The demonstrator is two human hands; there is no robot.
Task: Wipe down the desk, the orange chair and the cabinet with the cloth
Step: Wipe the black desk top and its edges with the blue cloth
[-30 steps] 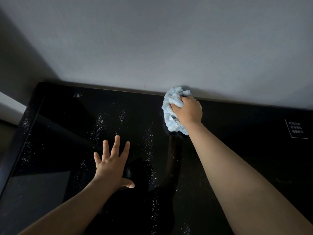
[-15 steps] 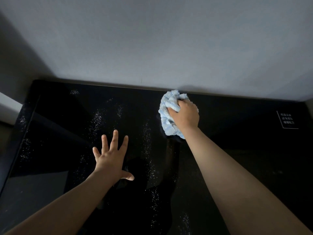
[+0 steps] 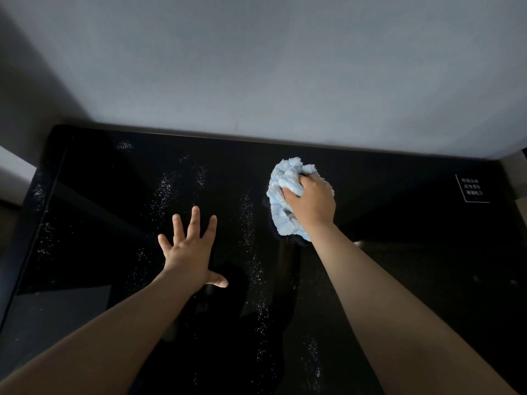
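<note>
Cloth, pale blue and bunched, is gripped by the right hand, whose fingers are curled round it, and is pressed onto a glossy black top. This is possibly the cabinet, though the dim light leaves that unsure. The left hand is laid flat on the same surface, fingers spread apart. White specks are scattered around and between the hands. A small printed label is seen near the right edge, below a grey wall.
</note>
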